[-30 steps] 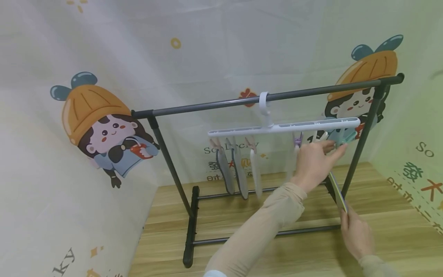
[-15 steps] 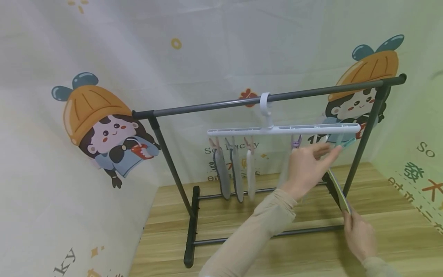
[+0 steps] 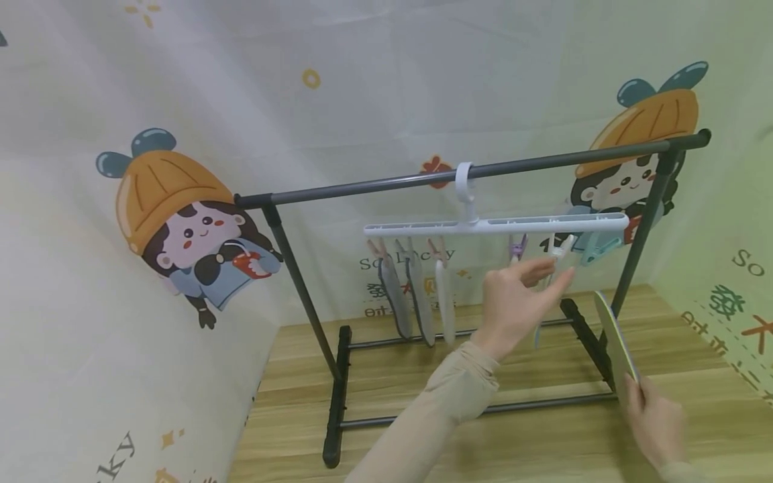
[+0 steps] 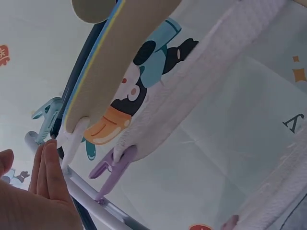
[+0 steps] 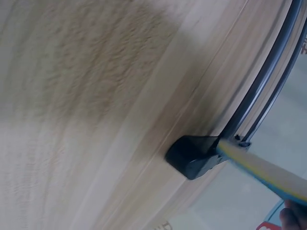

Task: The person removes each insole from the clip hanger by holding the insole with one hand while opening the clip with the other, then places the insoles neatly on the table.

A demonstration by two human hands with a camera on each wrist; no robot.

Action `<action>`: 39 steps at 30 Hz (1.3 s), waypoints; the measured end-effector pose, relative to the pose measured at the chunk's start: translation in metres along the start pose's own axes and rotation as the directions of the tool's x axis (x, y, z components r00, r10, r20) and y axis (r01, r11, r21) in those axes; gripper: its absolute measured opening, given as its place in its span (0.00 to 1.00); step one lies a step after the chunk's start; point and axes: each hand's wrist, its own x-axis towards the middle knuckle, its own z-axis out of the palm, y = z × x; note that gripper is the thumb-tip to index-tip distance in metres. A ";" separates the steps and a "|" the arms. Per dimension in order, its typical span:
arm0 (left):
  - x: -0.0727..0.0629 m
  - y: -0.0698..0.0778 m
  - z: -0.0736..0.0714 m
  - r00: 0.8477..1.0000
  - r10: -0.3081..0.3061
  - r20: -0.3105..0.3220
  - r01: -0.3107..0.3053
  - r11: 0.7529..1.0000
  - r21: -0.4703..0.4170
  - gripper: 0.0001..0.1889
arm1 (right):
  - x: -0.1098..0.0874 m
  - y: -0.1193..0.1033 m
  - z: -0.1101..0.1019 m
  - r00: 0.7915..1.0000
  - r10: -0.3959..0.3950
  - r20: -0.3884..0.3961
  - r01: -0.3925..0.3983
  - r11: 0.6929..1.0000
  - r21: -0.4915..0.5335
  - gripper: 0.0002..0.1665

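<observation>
My right hand (image 3: 655,419) holds a thin shoe insole (image 3: 619,349) by its lower end, at the right of the rack; in the right wrist view its yellow-and-blue edge (image 5: 264,172) shows. My left hand (image 3: 519,305) is raised under the white hanger (image 3: 543,224), thumb and fingers apart with nothing between them. By its fingertips are a white clip (image 3: 561,248) and a teal clip (image 3: 598,248); the teal one carries nothing. In the left wrist view an insole (image 4: 98,72) hangs from the white clip, and a fuzzy white insole (image 4: 177,105) from the purple clip (image 4: 115,170).
The hanger hooks over the top bar (image 3: 374,182) of a black rack on a wood-grain surface (image 3: 290,376). Several clips on its left half hold more insoles, among them a grey one (image 3: 394,298). Patterned cloth (image 3: 374,80) stands behind and at both sides.
My left hand has let go of the teal clip and drawn left and down. The right hand has moved right and down with the insole, away from that clip.
</observation>
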 end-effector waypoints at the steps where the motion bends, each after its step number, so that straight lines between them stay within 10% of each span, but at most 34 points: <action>1: -0.001 -0.001 -0.001 1.000 0.003 -0.003 -0.003 1.000 0.003 0.15 | 0.000 0.001 -0.001 1.000 0.004 -0.004 -0.004 1.000 0.000 0.22; 16: -0.023 -0.011 -0.010 0.997 -0.083 0.000 0.083 0.995 -0.058 0.16 | -0.006 0.029 -0.034 0.981 0.190 0.046 -0.189 0.982 -0.019 0.22; 26: -0.034 -0.014 -0.013 0.988 -0.152 0.027 0.153 0.986 -0.062 0.16 | 0.000 0.046 -0.047 0.927 0.374 0.032 -0.368 0.923 -0.114 0.27; 32: -0.035 -0.016 -0.018 0.982 -0.186 0.027 0.188 0.981 -0.058 0.18 | 0.002 0.055 -0.051 0.841 0.530 0.106 -0.521 0.847 -0.105 0.38; 39: -0.041 -0.021 -0.020 0.983 -0.180 0.029 0.181 0.982 -0.053 0.18 | -0.001 0.060 -0.052 0.808 0.586 0.069 -0.586 0.810 -0.021 0.34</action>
